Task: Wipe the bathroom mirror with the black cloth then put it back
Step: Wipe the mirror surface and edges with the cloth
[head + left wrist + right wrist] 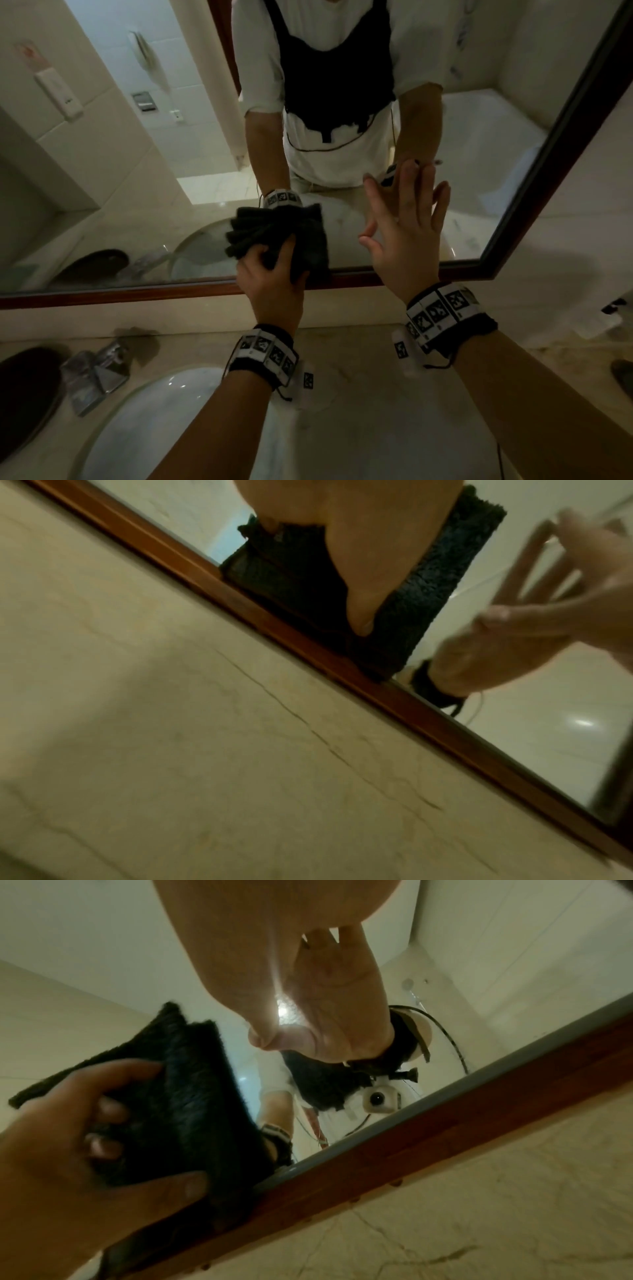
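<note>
At the far left of the head view we see a dark dish (24,394) on the counter (376,428), then the chrome tap (96,373) and the white basin (154,421) below the mirror (102,171). Moving right, our left hand (270,284) grasps the black cloth (291,236), fingers curled into its bunched folds and the thumb pinning its lower corner, as the right wrist view shows. We hold the cloth flat against the glass at the mirror's lower edge, touching the wooden frame (137,293), so that the pile makes full contact along the border. We judge the wiping step to be in progress, with the put-back step not yet done. Further right, our right hand (407,236) is released, holding nothing: its 5 digits are spread and its fingertips (424,171) meet their own reflection, so it appears to touch the glass, probably to steady the body while the left hand wipes.
</note>
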Motion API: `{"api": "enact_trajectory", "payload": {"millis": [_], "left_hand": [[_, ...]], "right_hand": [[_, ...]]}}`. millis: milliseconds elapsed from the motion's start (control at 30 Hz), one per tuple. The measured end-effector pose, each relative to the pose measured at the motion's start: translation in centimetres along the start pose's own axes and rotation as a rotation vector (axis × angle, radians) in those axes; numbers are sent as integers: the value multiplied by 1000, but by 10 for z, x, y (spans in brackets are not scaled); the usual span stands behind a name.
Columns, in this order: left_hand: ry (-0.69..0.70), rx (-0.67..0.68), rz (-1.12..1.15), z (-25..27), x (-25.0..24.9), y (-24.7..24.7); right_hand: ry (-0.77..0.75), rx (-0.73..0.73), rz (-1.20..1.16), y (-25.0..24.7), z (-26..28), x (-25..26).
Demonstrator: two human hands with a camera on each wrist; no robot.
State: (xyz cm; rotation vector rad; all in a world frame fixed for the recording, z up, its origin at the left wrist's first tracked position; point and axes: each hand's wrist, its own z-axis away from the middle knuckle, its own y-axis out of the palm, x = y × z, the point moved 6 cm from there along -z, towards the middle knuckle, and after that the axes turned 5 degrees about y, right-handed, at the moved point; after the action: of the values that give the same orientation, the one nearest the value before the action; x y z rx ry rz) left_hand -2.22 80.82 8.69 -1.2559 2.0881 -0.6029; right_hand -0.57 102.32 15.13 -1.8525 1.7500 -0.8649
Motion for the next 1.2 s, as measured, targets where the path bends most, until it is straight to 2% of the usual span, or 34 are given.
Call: {"api": "enact_trajectory", "payload": {"millis": [133, 267, 467, 600, 867, 1067, 1200], "left_hand": [[64, 14, 24, 2, -34, 16], [87, 32, -15, 1, -23, 8], [-174, 38, -45, 2, 56, -23], [-241, 14, -45, 0, 85, -40], [-269, -58, 101, 7, 54, -27], [-82, -1, 110, -6, -14, -11], [-75, 4, 61, -6, -14, -13]], "right_hand": [[-14, -7, -20, -1, 1, -2], [-16, -20, -34, -4, 1, -3], [-18, -6, -64, -4, 2, -5], [-13, 23, -36, -2, 1, -3], [-12, 40, -40, 0, 2, -3], [-16, 47, -45, 1, 2, -5], [-12, 55, -36, 0, 2, -5]]}}
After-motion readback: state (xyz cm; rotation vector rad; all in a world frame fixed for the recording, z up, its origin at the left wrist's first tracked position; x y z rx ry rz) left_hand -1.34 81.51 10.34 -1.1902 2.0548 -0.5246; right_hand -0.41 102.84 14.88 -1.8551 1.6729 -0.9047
